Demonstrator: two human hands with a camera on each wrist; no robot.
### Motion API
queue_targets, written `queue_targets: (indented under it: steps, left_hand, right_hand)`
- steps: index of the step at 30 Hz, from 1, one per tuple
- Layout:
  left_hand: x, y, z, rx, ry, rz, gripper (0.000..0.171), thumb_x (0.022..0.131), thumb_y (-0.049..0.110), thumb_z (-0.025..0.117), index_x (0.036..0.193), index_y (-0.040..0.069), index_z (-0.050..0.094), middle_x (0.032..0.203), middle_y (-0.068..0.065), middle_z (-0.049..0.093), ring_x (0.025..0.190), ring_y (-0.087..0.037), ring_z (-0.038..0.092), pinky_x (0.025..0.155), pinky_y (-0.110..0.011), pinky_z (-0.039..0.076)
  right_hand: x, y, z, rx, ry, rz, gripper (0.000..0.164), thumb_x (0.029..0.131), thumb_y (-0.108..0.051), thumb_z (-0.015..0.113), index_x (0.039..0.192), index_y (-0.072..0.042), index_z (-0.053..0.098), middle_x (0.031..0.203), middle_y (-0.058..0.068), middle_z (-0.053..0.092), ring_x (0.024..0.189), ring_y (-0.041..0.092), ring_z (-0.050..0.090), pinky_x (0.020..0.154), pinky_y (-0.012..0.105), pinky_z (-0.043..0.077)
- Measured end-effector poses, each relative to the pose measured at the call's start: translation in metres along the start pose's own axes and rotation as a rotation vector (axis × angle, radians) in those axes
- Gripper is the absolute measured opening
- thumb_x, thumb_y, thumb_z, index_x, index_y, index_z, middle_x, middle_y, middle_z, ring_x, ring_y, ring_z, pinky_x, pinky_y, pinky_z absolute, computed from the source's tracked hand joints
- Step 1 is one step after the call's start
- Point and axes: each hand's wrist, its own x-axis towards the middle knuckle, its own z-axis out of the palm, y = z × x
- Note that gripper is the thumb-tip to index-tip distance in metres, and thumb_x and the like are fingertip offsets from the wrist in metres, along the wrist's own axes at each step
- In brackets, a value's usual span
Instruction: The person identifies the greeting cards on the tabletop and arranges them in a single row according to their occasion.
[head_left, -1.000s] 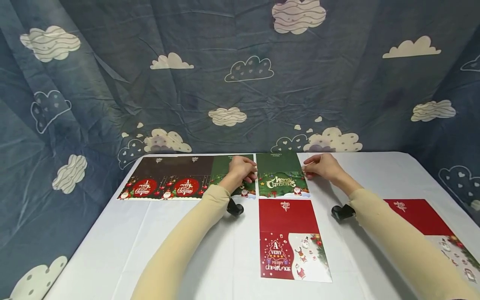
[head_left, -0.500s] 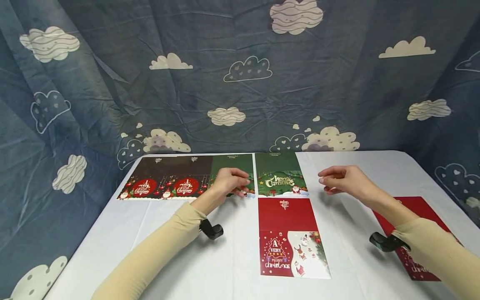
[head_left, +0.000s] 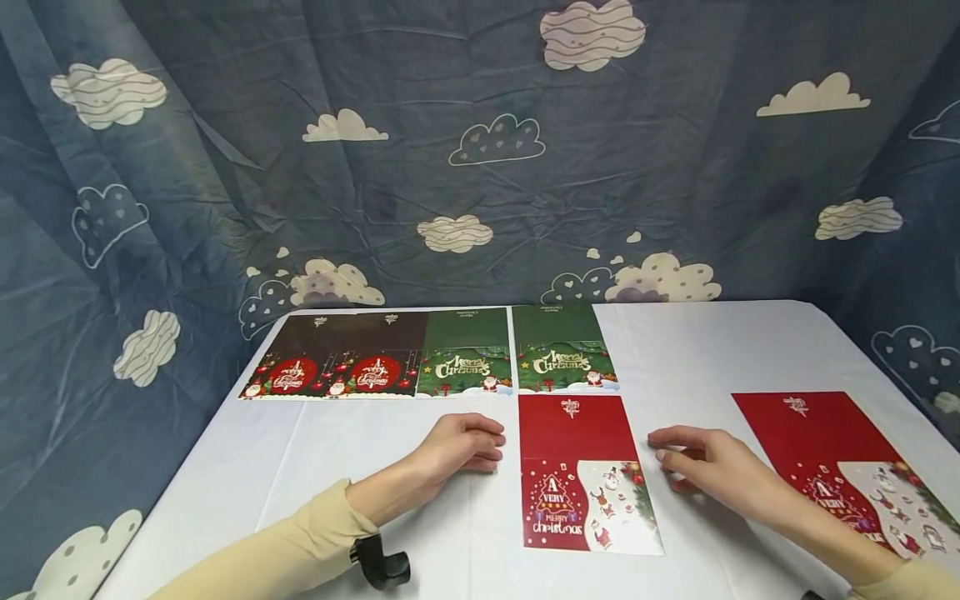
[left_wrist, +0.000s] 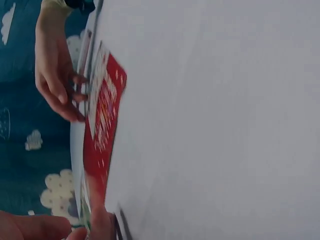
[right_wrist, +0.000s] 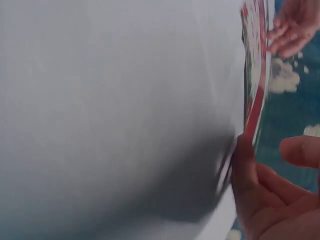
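A red Christmas card [head_left: 573, 437], unfolded with its printed half nearest me, lies flat on the white table. To its left hovers my left hand [head_left: 456, 450], fingers loosely bent and holding nothing. My right hand [head_left: 712, 468] is on the other side, also without anything in it, its fingertips a little away from the card's right edge. In the left wrist view the same card [left_wrist: 106, 107] appears at a steep slant between the two hands. Just above it sits a green Merry Christmas card [head_left: 562, 367], with a thin white gap separating it from a matching green card [head_left: 465, 367].
Two dark brown Christmas cards [head_left: 296, 372] lie side by side at the back left, in line with the green ones. A second red card [head_left: 821, 433] is at the right, partly behind my right forearm. The cloud-patterned curtain [head_left: 495, 200] hangs behind the white table [head_left: 697, 350].
Both hands have left the green cards and come back toward me, down to either side of the middle red card. The cards keep their places.
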Motion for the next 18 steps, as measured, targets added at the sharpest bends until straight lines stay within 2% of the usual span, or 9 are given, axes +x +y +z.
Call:
queue_targets:
  steps: [3,6,9,12,18]
  left_hand:
    - [-0.01,-0.001,0.011,0.055,-0.021,0.032,0.043,0.089,-0.003,0.055,0.131,-0.013,0.052,0.123,-0.025,0.062,0.1,-0.028,0.065,0.081,-0.037,0.058]
    - [-0.014,-0.004,0.02,0.06,-0.042,0.049,0.048,0.089,-0.003,0.055,0.135,-0.013,0.047,0.129,-0.026,0.058,0.107,-0.031,0.063,0.081,-0.038,0.057]
    - [-0.014,-0.005,0.026,0.01,-0.027,0.039,0.048,0.088,-0.004,0.057,0.134,-0.013,0.046,0.126,-0.025,0.06,0.103,-0.029,0.064,0.081,-0.037,0.057]
    - [-0.01,-0.007,0.028,-0.052,0.016,0.028,0.047,0.086,-0.005,0.059,0.13,-0.013,0.048,0.117,-0.022,0.065,0.093,-0.022,0.066,0.079,-0.035,0.058]
    - [0.004,-0.01,0.029,-0.174,0.054,0.006,0.041,0.083,-0.01,0.061,0.122,-0.016,0.051,0.093,-0.017,0.069,0.071,-0.015,0.065,0.072,-0.031,0.059]
  right_hand:
    - [-0.009,-0.006,0.009,-0.129,0.015,-0.01,0.047,0.092,-0.021,0.069,0.133,0.001,0.058,0.12,0.014,0.064,0.087,0.019,0.061,0.063,0.027,0.054]
    - [-0.014,-0.012,0.016,-0.177,0.008,-0.022,0.05,0.091,-0.021,0.07,0.135,-0.001,0.057,0.123,0.013,0.062,0.098,0.025,0.056,0.07,0.032,0.055]
    - [-0.016,-0.014,0.019,-0.124,-0.001,-0.039,0.046,0.094,-0.017,0.066,0.135,0.0,0.056,0.126,0.013,0.062,0.109,0.032,0.057,0.08,0.043,0.055]
    - [-0.015,-0.013,0.018,-0.021,-0.004,-0.042,0.042,0.096,-0.013,0.062,0.134,0.002,0.056,0.128,0.016,0.061,0.116,0.035,0.056,0.088,0.049,0.053]
    - [-0.005,-0.009,0.015,0.15,0.03,0.036,0.044,0.095,-0.008,0.063,0.133,0.01,0.052,0.123,0.021,0.063,0.103,0.026,0.064,0.081,0.03,0.057]
